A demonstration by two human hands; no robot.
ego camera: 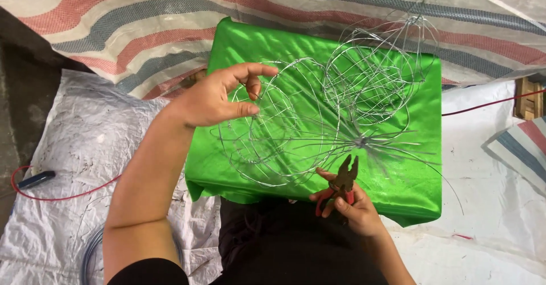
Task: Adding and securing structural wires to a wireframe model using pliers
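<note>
A frame of thin silver wire (335, 100), made of several rings and spokes tied at a knot, lies on a block wrapped in shiny green cloth (421, 171). My left hand (219, 97) pinches one wire ring at its left side between thumb and fingers. My right hand (352, 205) holds red-handled pliers (343, 181) near the front edge of the block, jaws slightly apart and pointing at the wire knot just above them.
A striped red, grey and white tarp (142, 29) lies behind the block. White woven sheeting (96, 148) covers the ground. A red cable with a dark plug (35, 180) lies at left, a coil of wire (91, 256) bottom left, wooden pieces (529, 97) far right.
</note>
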